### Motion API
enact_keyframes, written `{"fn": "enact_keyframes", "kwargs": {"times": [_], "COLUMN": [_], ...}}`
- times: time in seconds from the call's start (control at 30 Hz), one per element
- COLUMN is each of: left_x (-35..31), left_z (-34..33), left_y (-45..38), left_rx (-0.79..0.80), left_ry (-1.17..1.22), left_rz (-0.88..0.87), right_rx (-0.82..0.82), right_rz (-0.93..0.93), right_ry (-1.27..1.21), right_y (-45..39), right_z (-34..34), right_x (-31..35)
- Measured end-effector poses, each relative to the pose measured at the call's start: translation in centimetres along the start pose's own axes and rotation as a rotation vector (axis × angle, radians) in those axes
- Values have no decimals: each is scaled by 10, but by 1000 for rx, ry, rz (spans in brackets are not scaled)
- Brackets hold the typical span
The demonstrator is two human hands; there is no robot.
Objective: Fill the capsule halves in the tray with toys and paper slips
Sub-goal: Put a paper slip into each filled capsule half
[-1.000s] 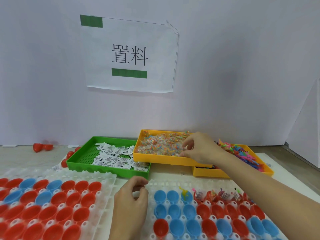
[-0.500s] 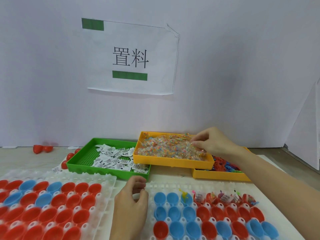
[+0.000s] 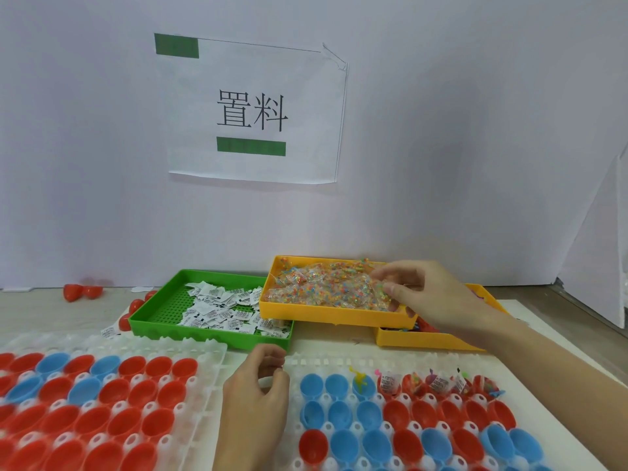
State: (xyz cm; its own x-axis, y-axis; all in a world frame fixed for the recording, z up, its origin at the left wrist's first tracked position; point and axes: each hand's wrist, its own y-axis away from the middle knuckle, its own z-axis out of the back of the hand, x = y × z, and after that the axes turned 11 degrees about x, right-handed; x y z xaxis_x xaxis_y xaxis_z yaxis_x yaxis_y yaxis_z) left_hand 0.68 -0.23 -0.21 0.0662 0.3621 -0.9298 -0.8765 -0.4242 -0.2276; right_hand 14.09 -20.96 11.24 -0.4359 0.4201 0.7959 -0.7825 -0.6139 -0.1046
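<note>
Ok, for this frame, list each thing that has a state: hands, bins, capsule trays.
right hand: fingers curled, pinching clear packets in the upper yellow bin
left hand: curled, pinching something small and white
upper yellow bin: full of bead packets, resting on the lower one
lower yellow bin: mostly covered
green bin: partly filled with paper slips
right capsule tray: far row partly filled, nearer halves empty
left capsule tray: halves empty

A white paper sign with black characters and two green bars hangs on the pale wall. Loose red capsule pieces lie near the wall's base.
</note>
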Motion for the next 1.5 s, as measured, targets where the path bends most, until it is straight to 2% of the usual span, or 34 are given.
{"fn": "enact_keyframes", "kwargs": {"times": [0.17, 0.47, 0.77, 1.03, 1.5], "left_x": [-1, -1, 0, 3, -1], "left_z": [-1, -1, -1, -2, -4], "left_y": [2, 2, 1, 1, 1], "left_rx": [12, 13, 12, 10, -1], "left_ry": [13, 12, 6, 11, 19], "left_rz": [9, 15, 6, 1, -9], "right_rx": [84, 170, 193, 187, 184], "right_rz": [75, 66, 73, 47, 104], "right_ry": [167, 398, 605, 622, 637], "right_y": [31, 47, 45, 42, 38], "right_z": [-19, -40, -49, -54, -59], "right_x": [9, 6, 3, -2, -6]}}
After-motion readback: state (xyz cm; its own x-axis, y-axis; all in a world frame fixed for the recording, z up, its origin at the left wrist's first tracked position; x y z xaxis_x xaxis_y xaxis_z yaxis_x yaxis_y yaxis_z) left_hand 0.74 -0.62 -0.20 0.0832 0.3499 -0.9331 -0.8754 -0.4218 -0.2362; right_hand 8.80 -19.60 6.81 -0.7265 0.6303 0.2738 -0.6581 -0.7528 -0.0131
